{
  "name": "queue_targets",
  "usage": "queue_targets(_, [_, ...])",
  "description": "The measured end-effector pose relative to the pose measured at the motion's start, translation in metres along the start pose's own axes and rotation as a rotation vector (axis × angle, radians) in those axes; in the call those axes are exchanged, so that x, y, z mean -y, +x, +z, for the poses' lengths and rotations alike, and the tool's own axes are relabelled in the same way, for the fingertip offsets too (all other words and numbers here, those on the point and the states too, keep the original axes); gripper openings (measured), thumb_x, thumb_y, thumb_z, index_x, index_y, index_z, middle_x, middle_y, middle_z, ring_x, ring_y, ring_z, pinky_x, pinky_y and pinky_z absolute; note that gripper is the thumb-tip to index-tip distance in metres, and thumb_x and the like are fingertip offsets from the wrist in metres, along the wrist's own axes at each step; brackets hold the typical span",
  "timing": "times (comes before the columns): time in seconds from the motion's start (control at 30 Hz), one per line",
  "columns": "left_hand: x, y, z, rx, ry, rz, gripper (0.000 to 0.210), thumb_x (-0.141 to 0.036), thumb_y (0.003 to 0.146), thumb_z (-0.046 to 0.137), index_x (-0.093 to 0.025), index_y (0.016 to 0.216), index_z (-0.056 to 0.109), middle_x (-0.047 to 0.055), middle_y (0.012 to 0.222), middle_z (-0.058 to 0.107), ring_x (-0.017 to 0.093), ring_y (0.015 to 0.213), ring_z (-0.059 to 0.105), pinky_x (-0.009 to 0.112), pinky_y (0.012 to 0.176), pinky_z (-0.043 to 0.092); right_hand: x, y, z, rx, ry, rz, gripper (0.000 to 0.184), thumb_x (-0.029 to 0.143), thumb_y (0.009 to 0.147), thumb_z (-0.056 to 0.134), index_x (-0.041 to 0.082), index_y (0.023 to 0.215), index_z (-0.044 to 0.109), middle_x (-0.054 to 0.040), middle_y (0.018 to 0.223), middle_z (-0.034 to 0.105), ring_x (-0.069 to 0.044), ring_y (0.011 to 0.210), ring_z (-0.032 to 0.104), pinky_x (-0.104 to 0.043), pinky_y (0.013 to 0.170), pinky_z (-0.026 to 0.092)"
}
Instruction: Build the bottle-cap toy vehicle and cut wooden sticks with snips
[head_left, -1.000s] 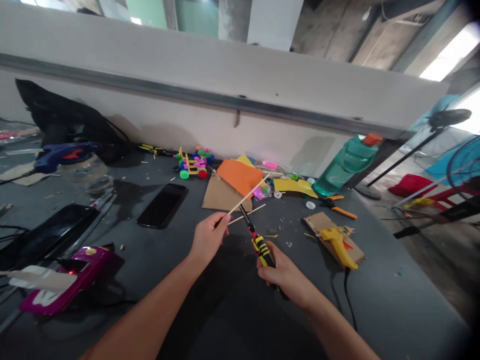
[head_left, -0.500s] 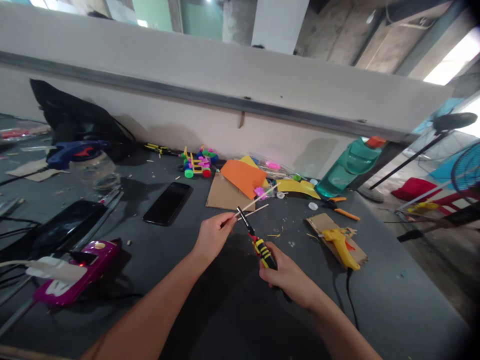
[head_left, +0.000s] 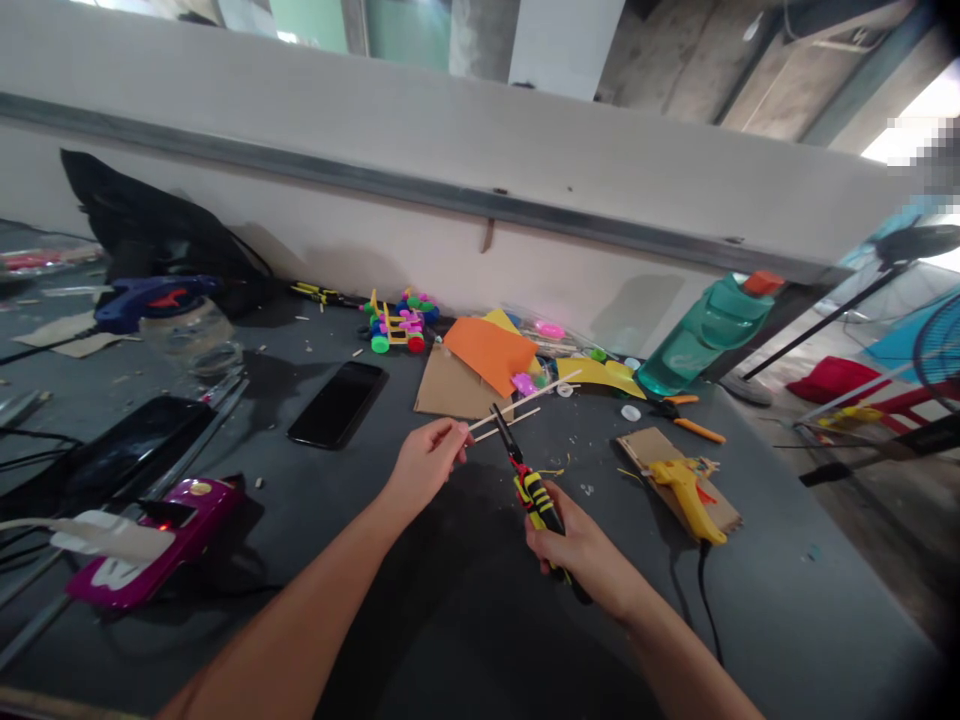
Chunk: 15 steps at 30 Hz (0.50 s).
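My left hand [head_left: 429,462] is closed, pinching one end of a thin wooden stick [head_left: 545,387] that points up and to the right. My right hand [head_left: 570,538] grips the black-and-yellow handles of a pair of long-nose pliers [head_left: 537,494]. Their dark jaws reach the stick a little right of my left fingertips; whether they press on it I cannot tell. A second wooden stick [head_left: 517,420] runs just below the first, its near end close to my left fingers. Behind the hands lie brown cardboard [head_left: 450,388] and an orange sheet [head_left: 491,350].
A yellow glue gun [head_left: 686,492] rests on cardboard at right, near orange-handled pliers [head_left: 694,428] and a green bottle [head_left: 701,335]. Leftward are a phone [head_left: 337,405], a purple power strip [head_left: 184,520] and a blue glue gun [head_left: 139,303]. A colourful toy car [head_left: 397,325] stands near the wall.
The pliers' jaws have shifted right along the stick, away from my left fingertips. My right hand moved slightly right, and the stick's far end reaches farther right.
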<state>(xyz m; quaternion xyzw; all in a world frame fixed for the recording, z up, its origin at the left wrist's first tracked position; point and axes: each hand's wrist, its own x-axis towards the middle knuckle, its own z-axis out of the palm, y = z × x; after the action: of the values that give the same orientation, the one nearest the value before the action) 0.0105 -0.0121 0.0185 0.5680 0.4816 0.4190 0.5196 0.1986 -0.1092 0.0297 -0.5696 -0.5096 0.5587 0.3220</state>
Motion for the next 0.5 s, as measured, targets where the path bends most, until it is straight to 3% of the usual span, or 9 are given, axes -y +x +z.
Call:
queue_targets(0.1, [0.0006, -0.0013, 0.0012, 0.041, 0.042, 0.021, 0.03, -0.042, 0.08, 0.045, -0.017, 0.068, 0.057, -0.004, 0.052, 0.049, 0.007, 0.042, 0.041, 0.018, 0.041, 0.03, 0.0013, -0.0005, 0.0014, 0.023, -0.001, 0.008, 0.031, 0.018, 0.065, 0.049, 0.02, 0.095, 0.045, 0.0036, 0.071, 0.046, -0.01, 0.057, 0.045, -0.021, 0.048, 0.042])
queue_targets(0.5, [0.0039, -0.0012, 0.0001, 0.004, 0.207, 0.091, 0.035, -0.045, 0.084, 0.04, -0.018, 0.065, 0.053, -0.005, 0.05, 0.046, 0.008, 0.043, 0.041, 0.02, 0.044, 0.03, 0.004, -0.0034, 0.0011, 0.093, -0.033, 0.008, 0.03, 0.019, 0.067, 0.05, 0.018, 0.096, 0.044, 0.0028, 0.073, 0.047, -0.01, 0.06, 0.047, -0.023, 0.053, 0.042])
